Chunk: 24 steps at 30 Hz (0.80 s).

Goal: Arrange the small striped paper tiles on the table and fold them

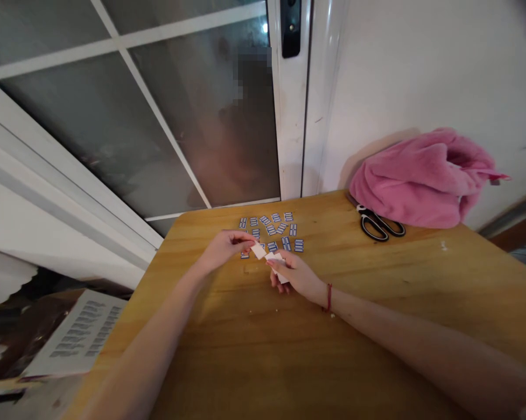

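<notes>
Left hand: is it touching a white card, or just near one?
Touching: the head view shows the left hand pinching a white card at its fingertips.

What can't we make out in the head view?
Head view, all:
Small blue-and-white rectangular cards: printed details, too small.
White rectangular cards in right hand: count, hidden by grip and overlap.
White card in left hand: other face, turned away.
White panel with grey print: wording, too small.

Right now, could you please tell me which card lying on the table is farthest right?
The blue-and-white card at the near row's right end; no other card reaches as far right.
</notes>
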Each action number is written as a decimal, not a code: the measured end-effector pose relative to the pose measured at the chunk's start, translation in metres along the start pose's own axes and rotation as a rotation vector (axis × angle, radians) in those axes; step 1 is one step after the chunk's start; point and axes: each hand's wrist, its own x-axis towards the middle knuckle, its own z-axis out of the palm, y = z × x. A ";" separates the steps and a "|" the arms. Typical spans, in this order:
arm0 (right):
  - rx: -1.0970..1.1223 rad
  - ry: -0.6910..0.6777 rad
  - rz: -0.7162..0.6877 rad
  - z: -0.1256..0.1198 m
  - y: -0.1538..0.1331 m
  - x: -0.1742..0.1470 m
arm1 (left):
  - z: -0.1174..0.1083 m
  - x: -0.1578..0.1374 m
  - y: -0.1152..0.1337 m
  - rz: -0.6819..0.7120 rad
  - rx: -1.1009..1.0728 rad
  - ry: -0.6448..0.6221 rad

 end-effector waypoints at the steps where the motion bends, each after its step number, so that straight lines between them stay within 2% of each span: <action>1: -0.006 -0.001 -0.001 0.000 0.000 0.000 | -0.006 0.002 -0.004 0.002 0.026 0.063; 3: -0.019 0.000 0.001 0.000 0.001 0.000 | -0.016 0.004 -0.015 0.057 0.131 0.310; 5: -0.023 -0.008 0.005 0.000 0.002 0.001 | -0.025 0.007 -0.028 0.150 0.328 0.670; 6: -0.025 -0.014 0.007 0.000 0.002 0.001 | -0.028 0.008 -0.036 0.191 0.439 0.789; 7: -0.027 -0.019 0.008 0.000 0.002 0.001 | -0.031 0.009 -0.044 0.220 0.550 0.843; 8: -0.032 -0.020 0.009 0.000 0.002 0.001 | -0.032 0.010 -0.051 0.233 0.659 0.818; 9: -0.040 -0.018 0.011 0.000 0.002 0.001 | -0.033 0.011 -0.057 0.226 0.745 0.739; 12: -0.059 -0.011 0.022 0.001 0.001 0.000 | -0.030 0.013 -0.069 0.170 0.856 0.528; 19: -0.050 -0.018 0.037 0.001 -0.001 -0.001 | -0.012 0.010 -0.064 0.050 0.966 0.344; 21: -0.035 -0.021 0.043 0.002 -0.001 -0.001 | -0.011 0.009 -0.063 0.031 0.937 0.328; 24: -0.004 -0.027 0.052 0.001 -0.002 -0.001 | -0.011 0.009 -0.059 0.067 0.845 0.397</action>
